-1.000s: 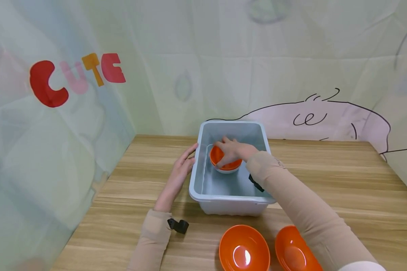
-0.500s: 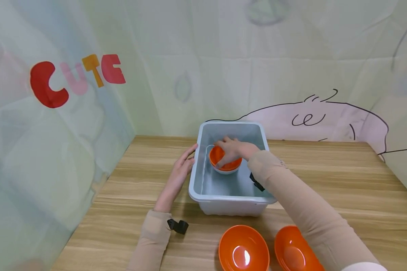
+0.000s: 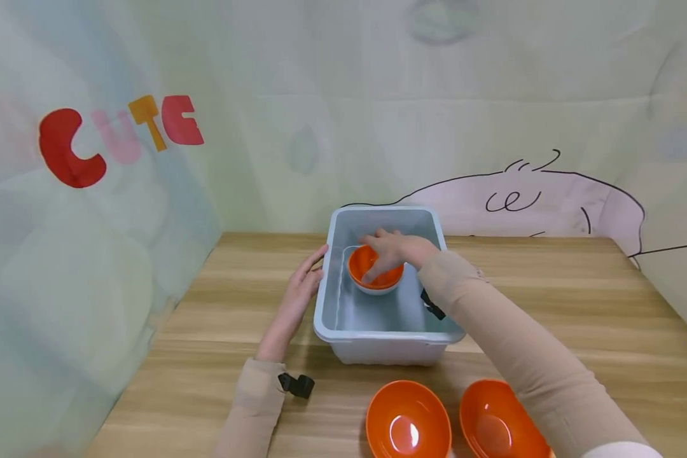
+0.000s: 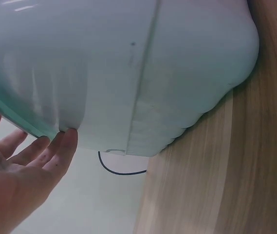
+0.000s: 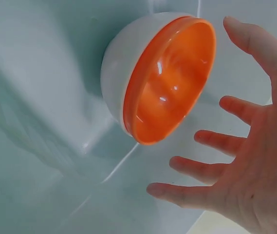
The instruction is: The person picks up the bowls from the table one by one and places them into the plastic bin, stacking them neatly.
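My right hand (image 3: pixel 392 251) hovers over a bowl (image 3: pixel 362 259) inside the grey-blue plastic tub (image 3: pixel 389 336). In the right wrist view, the spread fingers of the right hand (image 5: pixel 245 151) are apart from the bowl (image 5: pixel 172 83) and hold nothing. That bowl is orange inside and white outside; I cannot tell if it is one bowl or a nested pair. My left hand (image 3: pixel 298 292) rests its extended fingers against the tub's left side near the rim. The left wrist view shows fingertips of that hand (image 4: pixel 26 180) touching the tub's outer wall (image 4: pixel 104 87).
Two more orange bowls stand on the wooden table (image 3: pixel 217 318) in front of the tub: one bowl (image 3: pixel 408 416) at the middle, another bowl (image 3: pixel 495 420) partly covered by the right sleeve. A printed cloth (image 3: pixel 298 127) hangs behind and to the left.
My right hand has shifted slightly right and away from the bowl in the tub. The head view has turned a little. My left hand stays at the tub's side.
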Demonstrator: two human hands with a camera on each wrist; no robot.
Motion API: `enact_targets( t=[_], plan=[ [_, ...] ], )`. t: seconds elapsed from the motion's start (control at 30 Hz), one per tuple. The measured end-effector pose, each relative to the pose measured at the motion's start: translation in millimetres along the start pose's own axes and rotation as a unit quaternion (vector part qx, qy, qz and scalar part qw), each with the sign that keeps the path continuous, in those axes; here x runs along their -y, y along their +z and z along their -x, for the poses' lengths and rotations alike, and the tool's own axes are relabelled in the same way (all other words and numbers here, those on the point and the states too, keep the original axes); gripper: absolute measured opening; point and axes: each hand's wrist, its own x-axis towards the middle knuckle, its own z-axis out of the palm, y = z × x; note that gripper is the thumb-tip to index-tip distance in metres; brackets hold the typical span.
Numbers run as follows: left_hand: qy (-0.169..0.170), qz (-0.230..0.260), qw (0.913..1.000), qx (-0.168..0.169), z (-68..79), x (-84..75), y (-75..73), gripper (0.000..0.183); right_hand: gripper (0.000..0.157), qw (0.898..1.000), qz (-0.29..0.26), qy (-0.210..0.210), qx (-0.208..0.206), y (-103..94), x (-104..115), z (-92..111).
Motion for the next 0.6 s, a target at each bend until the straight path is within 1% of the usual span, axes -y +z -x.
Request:
enact_targets(
  t=[0.17, 0.4, 0.6],
  plan=[
    [-0.005, -0.007, 1.0, -0.002, 0.5, -0.4, -1.2, 0.049, 0.084, 1.0, 0.001, -0.005, 0.0, -3.3, 0.7, 4.0],
    [0.004, -0.007, 0.9999, 0.007, 0.6, -1.7, -1.7, 0.049, 0.084, 1.0, -0.001, -0.012, -0.01, -9.4, 2.8, 8.9],
    [-0.003, -0.01, 0.9999, 0.001, 1.0, -1.3, -1.9, 0.048, 0.085, 1.0, -0.001, -0.021, -0.02, -17.3, 6.3, 16.0]
  ],
)
